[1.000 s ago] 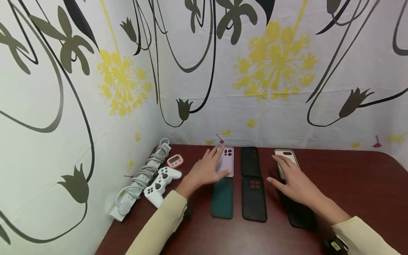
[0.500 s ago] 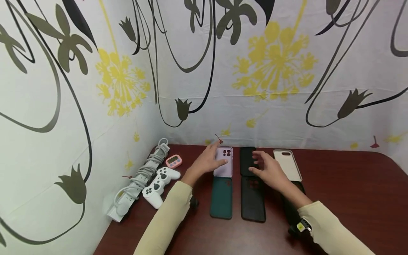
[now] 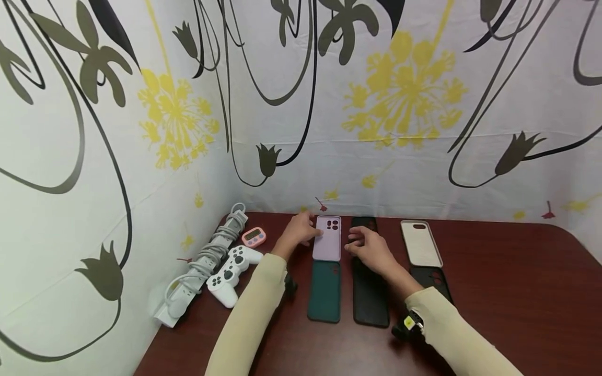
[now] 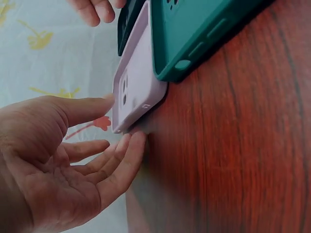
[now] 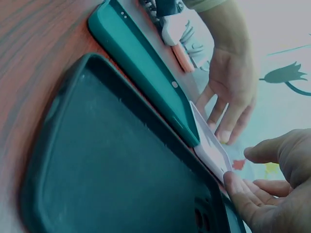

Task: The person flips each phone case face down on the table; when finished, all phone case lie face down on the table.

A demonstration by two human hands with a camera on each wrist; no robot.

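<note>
My left hand (image 3: 297, 230) is at the left edge of a lilac phone case (image 3: 327, 241). In the left wrist view its thumb touches the case's rim, and the loosely bent fingers (image 4: 131, 150) lie beside the edge near the table. My right hand (image 3: 371, 249) hovers at the far black phone case (image 3: 364, 222), partly covering it, thumb and fingers apart. In the right wrist view its fingertips (image 5: 232, 182) are close to that case's edge. A teal phone case (image 3: 324, 292) lies nearer than the lilac one, and another black case (image 3: 370, 303) lies nearer than the far black one.
To the right, a cream phone case (image 3: 421, 244) lies beyond another black case (image 3: 430, 274), which my right arm partly hides. On the left are a white game controller (image 3: 230, 271), a pink timer (image 3: 254, 237) and a cord-wrapped power strip (image 3: 211, 256). Patterned cloth (image 3: 301, 193) borders the table.
My right hand has moved left from the cream case to the far black case. My left hand has drawn back from over the lilac case to its left edge.
</note>
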